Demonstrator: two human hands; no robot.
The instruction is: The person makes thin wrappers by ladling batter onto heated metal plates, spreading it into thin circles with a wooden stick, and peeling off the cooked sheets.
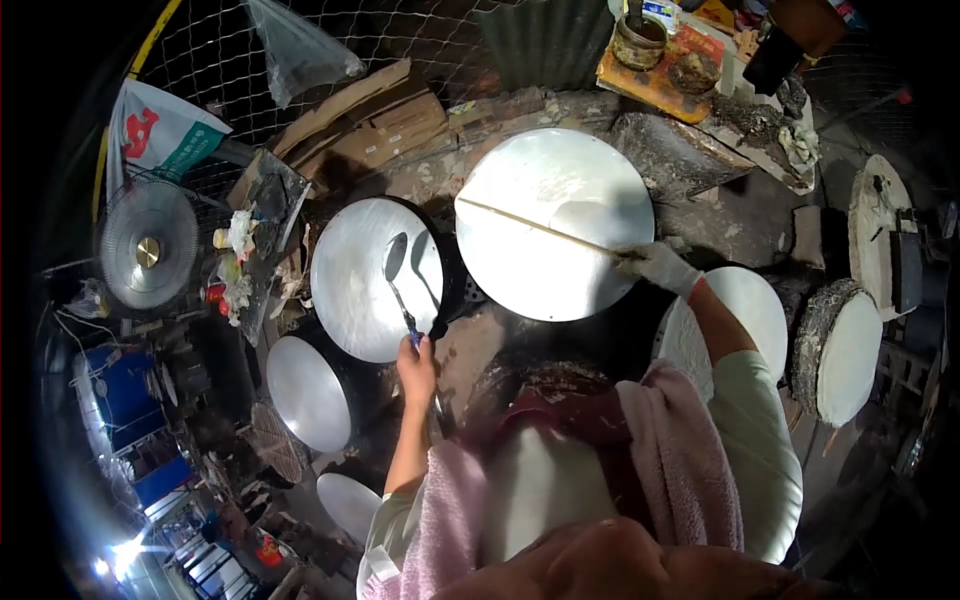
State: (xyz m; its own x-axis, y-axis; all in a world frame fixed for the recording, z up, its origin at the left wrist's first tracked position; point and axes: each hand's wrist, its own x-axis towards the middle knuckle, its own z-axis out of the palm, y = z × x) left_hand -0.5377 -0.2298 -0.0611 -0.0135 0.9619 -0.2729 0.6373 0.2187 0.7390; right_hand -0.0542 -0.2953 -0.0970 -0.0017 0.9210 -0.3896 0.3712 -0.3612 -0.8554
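My left hand (416,368) is closed around the blue handle of a long-handled ladle (397,262). The ladle's dark oval bowl hangs over a round metal griddle (350,275), where a shadow falls; whether it touches the surface I cannot tell. In a pale glove, my right hand (664,272) grips one end of a thin wooden stick (540,228). That stick lies across a large white round surface (540,165), which carries a pale coating with some rough patches. Something brownish shows at the gloved fingertips, too small to make out.
More round plates stand around me: a smaller metal one (308,395) at left and a white one (748,310) at right. A fan (148,245) is far left. Flattened cardboard (370,130) leans behind, and a pot (640,45) sits on a cluttered board.
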